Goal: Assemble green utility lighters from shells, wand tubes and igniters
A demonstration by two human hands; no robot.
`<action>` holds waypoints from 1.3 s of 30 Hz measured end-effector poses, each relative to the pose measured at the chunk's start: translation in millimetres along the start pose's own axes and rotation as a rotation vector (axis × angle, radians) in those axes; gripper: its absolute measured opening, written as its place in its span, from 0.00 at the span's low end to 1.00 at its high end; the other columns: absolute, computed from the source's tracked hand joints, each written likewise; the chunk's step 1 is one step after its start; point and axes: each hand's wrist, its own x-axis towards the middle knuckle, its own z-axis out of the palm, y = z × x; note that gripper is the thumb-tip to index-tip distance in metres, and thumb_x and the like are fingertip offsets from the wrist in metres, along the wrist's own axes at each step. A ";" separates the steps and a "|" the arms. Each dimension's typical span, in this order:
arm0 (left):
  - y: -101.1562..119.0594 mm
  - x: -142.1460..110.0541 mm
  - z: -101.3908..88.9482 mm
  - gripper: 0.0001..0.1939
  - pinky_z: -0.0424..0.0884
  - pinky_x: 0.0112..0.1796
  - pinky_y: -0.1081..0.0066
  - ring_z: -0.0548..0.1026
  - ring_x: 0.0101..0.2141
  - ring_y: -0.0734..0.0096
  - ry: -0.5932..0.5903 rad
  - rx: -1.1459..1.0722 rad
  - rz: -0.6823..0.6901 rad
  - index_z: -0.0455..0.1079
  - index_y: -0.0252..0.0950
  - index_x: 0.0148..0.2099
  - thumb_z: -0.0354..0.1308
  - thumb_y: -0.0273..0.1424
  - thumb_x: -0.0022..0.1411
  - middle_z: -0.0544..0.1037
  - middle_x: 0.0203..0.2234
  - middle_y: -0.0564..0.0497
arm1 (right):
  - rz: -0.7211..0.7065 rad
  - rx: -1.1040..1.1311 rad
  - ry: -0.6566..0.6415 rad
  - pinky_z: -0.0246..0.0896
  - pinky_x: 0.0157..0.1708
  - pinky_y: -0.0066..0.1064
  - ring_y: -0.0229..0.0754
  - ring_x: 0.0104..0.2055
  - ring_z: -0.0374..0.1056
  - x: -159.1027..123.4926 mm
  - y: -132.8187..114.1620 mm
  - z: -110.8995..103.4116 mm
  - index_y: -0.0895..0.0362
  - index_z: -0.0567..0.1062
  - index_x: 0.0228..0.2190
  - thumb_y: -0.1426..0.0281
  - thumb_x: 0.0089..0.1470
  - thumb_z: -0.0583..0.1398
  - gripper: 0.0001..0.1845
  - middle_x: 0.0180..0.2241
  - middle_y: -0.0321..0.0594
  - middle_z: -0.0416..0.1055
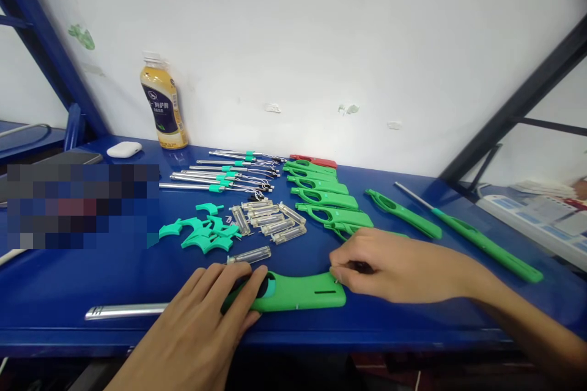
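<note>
A green long-necked gas lighter (305, 291) lies along the table's front edge, its silver tube pointing left. My left hand (206, 311) is closed around it near the trigger opening, partly covering the tube's base. At the handle's right end, my right hand (385, 263) is pinched. A tiny metallic tip shows beneath its fingertips, but what they hold is mostly hidden. Just beyond my left hand lies a clear fuel tank (250, 255). Farther back are several more clear tanks (268, 220), a pile of teal triggers (206, 235), and green handle shells (328, 197).
Silver lighter tubes with wires (220, 176) lie in a row at the back, near a red shell (314, 161). A drink bottle (162, 107) and white earbud case (124, 149) stand by the wall. At right lie a shell (406, 215) and another lighter (486, 241) with its tube.
</note>
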 end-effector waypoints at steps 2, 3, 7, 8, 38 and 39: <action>0.1 0.2 0.0 0.22 0.69 0.49 0.59 0.76 0.50 0.56 -0.001 -0.001 -0.004 0.71 0.34 0.64 0.48 0.20 0.73 0.80 0.51 0.44 | 0.008 -0.021 0.010 0.46 0.30 0.33 0.33 0.25 0.52 -0.7 -0.9 0.2 0.54 0.61 0.24 0.73 0.66 0.56 0.18 0.22 0.26 0.54; 0.4 0.3 -0.2 0.23 0.70 0.49 0.59 0.76 0.49 0.55 -0.005 -0.004 -0.005 0.71 0.34 0.64 0.48 0.20 0.72 0.80 0.51 0.44 | 0.012 -0.031 0.014 0.45 0.30 0.33 0.34 0.25 0.52 -1.1 -1.4 0.5 0.54 0.61 0.24 0.72 0.67 0.56 0.18 0.22 0.26 0.54; 1.1 -0.1 -1.2 0.24 0.71 0.49 0.59 0.77 0.48 0.56 -0.016 -0.011 -0.010 0.70 0.34 0.65 0.48 0.20 0.71 0.80 0.51 0.44 | 0.031 -0.056 0.030 0.45 0.30 0.33 0.34 0.25 0.54 -2.8 -1.9 3.6 0.54 0.63 0.25 0.68 0.70 0.55 0.19 0.22 0.26 0.56; 0.8 -0.5 -1.4 0.24 0.71 0.49 0.59 0.76 0.49 0.56 -0.015 -0.011 -0.011 0.70 0.34 0.65 0.48 0.20 0.72 0.80 0.51 0.44 | 0.037 -0.059 0.035 0.45 0.30 0.33 0.34 0.25 0.55 -3.4 -1.6 4.4 0.54 0.63 0.25 0.68 0.71 0.55 0.19 0.22 0.27 0.56; -1.4 -5.5 2.7 0.22 0.61 0.56 0.61 0.69 0.54 0.54 -0.023 -0.083 0.003 0.67 0.31 0.67 0.47 0.21 0.76 0.75 0.55 0.43 | -0.524 1.281 0.741 0.36 0.16 0.28 0.32 0.17 0.35 21.7 -37.4 11.3 0.54 0.49 0.17 0.59 0.72 0.56 0.34 0.17 0.27 0.39; -1.3 -5.3 2.1 0.22 0.61 0.56 0.61 0.70 0.54 0.55 -0.026 -0.086 0.003 0.67 0.31 0.67 0.47 0.21 0.76 0.75 0.54 0.43 | -0.520 1.278 0.743 0.36 0.16 0.28 0.32 0.17 0.34 21.8 -37.1 11.6 0.54 0.49 0.17 0.58 0.72 0.56 0.34 0.17 0.27 0.39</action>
